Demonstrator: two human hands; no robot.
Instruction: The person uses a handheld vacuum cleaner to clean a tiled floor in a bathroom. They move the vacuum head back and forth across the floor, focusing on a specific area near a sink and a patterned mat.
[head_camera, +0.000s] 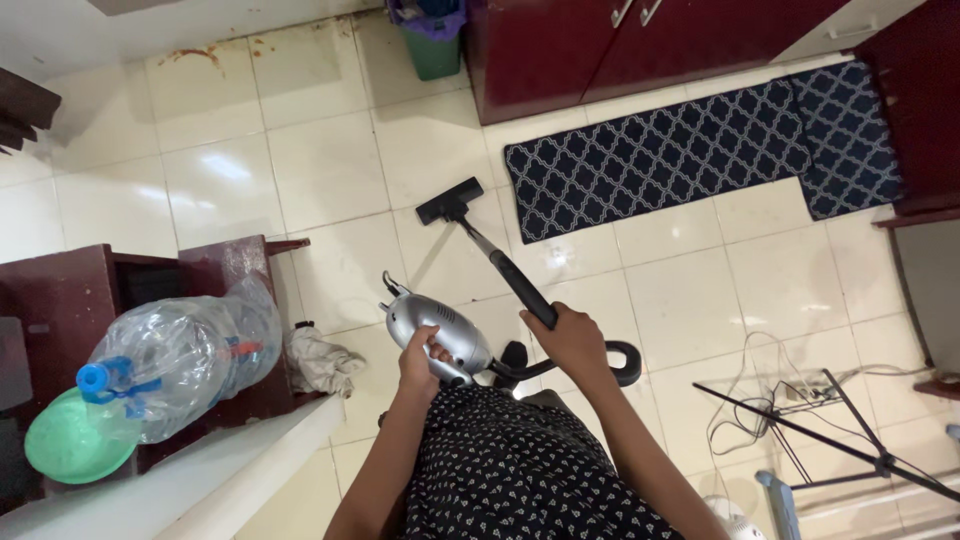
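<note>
Head view, looking down: the left hand (420, 358) has its fingers wrapped around the handle of a silver handheld vacuum cleaner (437, 333), carried just above the tiled floor (320, 170), while the right hand (572, 338) closes its fingers around the black wand (520, 285). The wand slopes away to the black floor nozzle (450, 200), which rests on the tiles just beside a dark patterned rug (690, 150). A large clear water bottle (180, 365), a green bowl (65, 450) and a crumpled cloth (320, 360) lie to the left, a green bin (432, 40) stands at the far wall, and white cables (760, 390) trail at the right.
</note>
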